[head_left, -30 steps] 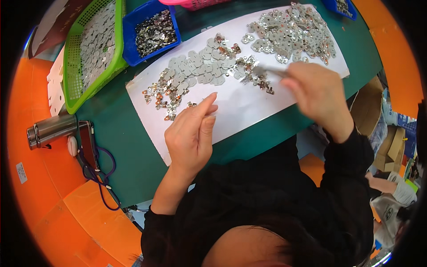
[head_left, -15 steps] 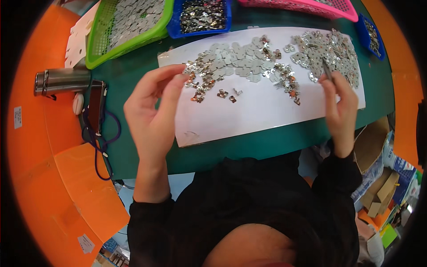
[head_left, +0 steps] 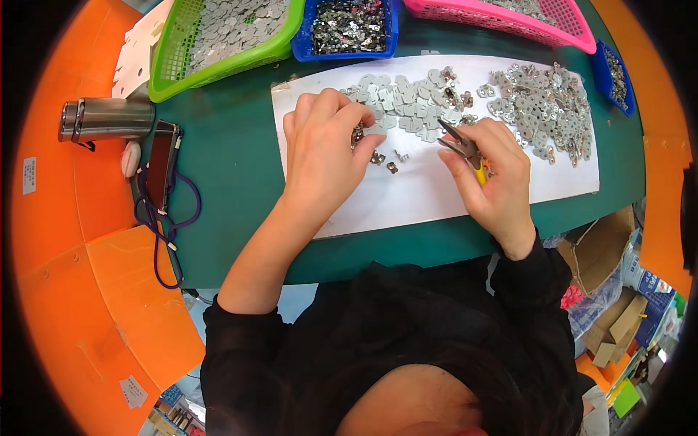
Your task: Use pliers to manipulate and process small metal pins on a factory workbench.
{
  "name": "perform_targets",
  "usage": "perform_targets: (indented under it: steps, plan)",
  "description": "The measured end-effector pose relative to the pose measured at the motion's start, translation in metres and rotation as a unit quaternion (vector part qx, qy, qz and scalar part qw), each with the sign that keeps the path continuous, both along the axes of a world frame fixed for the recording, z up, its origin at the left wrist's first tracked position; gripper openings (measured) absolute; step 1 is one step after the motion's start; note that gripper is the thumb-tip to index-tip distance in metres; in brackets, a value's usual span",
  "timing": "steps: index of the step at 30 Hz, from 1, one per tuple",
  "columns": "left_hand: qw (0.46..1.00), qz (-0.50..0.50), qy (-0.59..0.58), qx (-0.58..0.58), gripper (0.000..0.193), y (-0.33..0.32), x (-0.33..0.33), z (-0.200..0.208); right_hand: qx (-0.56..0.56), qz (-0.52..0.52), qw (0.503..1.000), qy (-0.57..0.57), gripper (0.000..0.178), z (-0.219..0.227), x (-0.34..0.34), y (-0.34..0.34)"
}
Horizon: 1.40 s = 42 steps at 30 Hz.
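My left hand (head_left: 323,152) hovers over the left part of a white board, its fingers curled and a small gap between thumb and forefinger tips. Small shiny metal clips (head_left: 377,157) lie beneath and beside those fingertips, partly hidden by the hand. Pliers with yellow on the handle (head_left: 465,147) are gripped in my right hand (head_left: 498,171); their jaws are spread and point left, with nothing seen between them. Flat grey metal plates (head_left: 407,102) spread over the board's middle, just beyond both hands. A heap of plates with shiny pieces on them (head_left: 545,109) lies to the right.
The white board (head_left: 422,192) rests on a green table (head_left: 218,211). Along the back stand a green basket (head_left: 218,73), a blue bin (head_left: 345,54) and a pink basket (head_left: 509,25). Another blue bin (head_left: 611,76) is far right. A steel flask (head_left: 113,120) and a phone (head_left: 161,167) lie left.
My left hand has moved right and now covers the shiny clips. My right hand has brought the pliers left from the right heap to the middle, jaws now visibly apart. The view has shifted slightly.
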<state>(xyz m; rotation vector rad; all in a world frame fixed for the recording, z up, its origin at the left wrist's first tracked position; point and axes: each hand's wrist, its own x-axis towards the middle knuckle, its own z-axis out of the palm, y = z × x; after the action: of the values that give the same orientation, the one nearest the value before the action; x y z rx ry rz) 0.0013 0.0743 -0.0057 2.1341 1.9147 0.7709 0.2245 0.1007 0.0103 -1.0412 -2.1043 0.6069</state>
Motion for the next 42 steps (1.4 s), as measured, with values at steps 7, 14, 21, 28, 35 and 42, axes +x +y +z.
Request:
perform_targets:
  steps: [7,14,21,28,35,42]
  plan:
    - [0.992,-0.041,-0.121,0.009,0.013,-0.004,-0.006,0.001,-0.045,0.007,0.999,0.012,0.018,-0.008,-0.005,-0.007]
    - [0.800,0.050,-0.589,-0.100,0.017,-0.011,-0.017,0.017,0.089,0.017,0.990,-0.105,0.026,-0.012,-0.031,-0.009]
    - [0.699,0.046,-0.695,-0.163,0.025,-0.016,-0.022,0.004,0.123,0.034,0.982,-0.139,0.026,-0.014,-0.034,-0.008]
    - [0.709,0.053,-0.686,-0.157,0.025,-0.024,-0.014,0.012,0.059,0.008,0.996,-0.060,0.017,0.000,-0.031,-0.004]
    - [0.947,-0.038,-0.260,0.185,0.037,-0.032,0.007,0.001,-0.139,0.051,0.988,0.053,0.015,0.007,-0.052,-0.011]
    - [0.945,-0.071,-0.251,0.199,0.040,-0.033,0.010,-0.002,-0.124,0.038,0.989,0.075,0.008,0.004,-0.051,-0.010]
